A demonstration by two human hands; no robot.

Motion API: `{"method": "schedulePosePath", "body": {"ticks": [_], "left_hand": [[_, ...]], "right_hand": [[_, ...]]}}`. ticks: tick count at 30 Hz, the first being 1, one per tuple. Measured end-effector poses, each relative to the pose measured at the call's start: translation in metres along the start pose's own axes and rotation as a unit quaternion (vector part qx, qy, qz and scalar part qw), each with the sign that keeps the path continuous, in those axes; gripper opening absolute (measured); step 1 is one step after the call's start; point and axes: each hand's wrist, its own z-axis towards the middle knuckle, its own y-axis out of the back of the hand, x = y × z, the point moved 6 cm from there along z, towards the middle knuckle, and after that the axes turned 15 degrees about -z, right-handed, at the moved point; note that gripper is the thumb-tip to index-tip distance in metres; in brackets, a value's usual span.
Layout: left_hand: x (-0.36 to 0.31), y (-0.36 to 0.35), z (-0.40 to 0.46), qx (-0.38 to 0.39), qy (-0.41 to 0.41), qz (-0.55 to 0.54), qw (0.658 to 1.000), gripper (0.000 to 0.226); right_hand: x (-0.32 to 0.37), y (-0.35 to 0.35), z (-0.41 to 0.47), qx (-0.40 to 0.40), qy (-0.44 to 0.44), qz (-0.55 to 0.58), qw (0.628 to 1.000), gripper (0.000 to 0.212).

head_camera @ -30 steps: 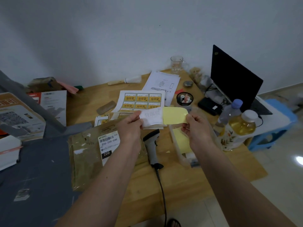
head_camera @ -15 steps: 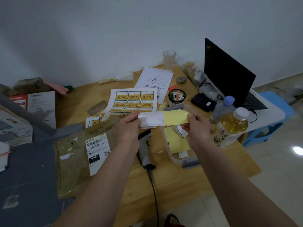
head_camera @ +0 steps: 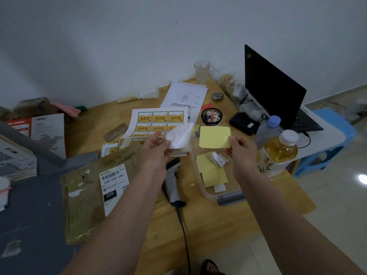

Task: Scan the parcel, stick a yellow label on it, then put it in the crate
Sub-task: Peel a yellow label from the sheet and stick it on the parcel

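Observation:
The parcel [head_camera: 87,197], a flat brown packet with a white barcode label reading 220, lies on the table's left front part. My right hand [head_camera: 241,153] pinches a plain yellow label [head_camera: 214,136] by its lower right corner, held above the table. My left hand [head_camera: 155,150] holds the white backing paper [head_camera: 179,136], now apart from the yellow label. The barcode scanner [head_camera: 172,181] lies on the table between my forearms, its cable running toward me. No crate can be made out for sure.
A clear plastic tray [head_camera: 228,197] with more yellow labels sits under my right hand. A printed sheet of yellow stickers [head_camera: 156,121], papers, a pen pot [head_camera: 211,116], a glass mug [head_camera: 202,71], a laptop [head_camera: 272,90], a water bottle [head_camera: 267,130] and an oil bottle [head_camera: 280,149] crowd the table's back and right.
The yellow label has come fully off the white backing; my hands have pulled apart, left with the backing, right with the label. The camera view shifted slightly.

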Motion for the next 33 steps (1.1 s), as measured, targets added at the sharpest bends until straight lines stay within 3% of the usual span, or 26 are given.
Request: {"method": "schedulePosePath", "body": {"ticks": [4, 11, 15, 23, 33], "left_hand": [[0.007, 0.005, 0.002, -0.020, 0.015, -0.034, 0.999, 0.037], [0.029, 0.006, 0.002, -0.017, 0.035, -0.023, 0.999, 0.033], [0.033, 0.012, 0.002, -0.029, 0.030, -0.001, 0.999, 0.033], [0.031, 0.021, -0.001, -0.048, 0.016, 0.032, 0.998, 0.035], [0.030, 0.026, -0.007, -0.035, 0.003, 0.062, 0.997, 0.035]], "right_hand": [[-0.019, 0.009, 0.011, -0.031, -0.050, -0.057, 0.997, 0.025], [-0.066, -0.002, 0.022, 0.045, -0.164, -0.095, 0.981, 0.021], [-0.083, -0.007, 0.028, 0.062, -0.188, -0.129, 0.972, 0.024], [-0.102, -0.014, 0.033, 0.110, -0.236, -0.135, 0.956, 0.009], [-0.078, -0.009, 0.013, 0.079, -0.220, -0.106, 0.967, 0.009]]}}
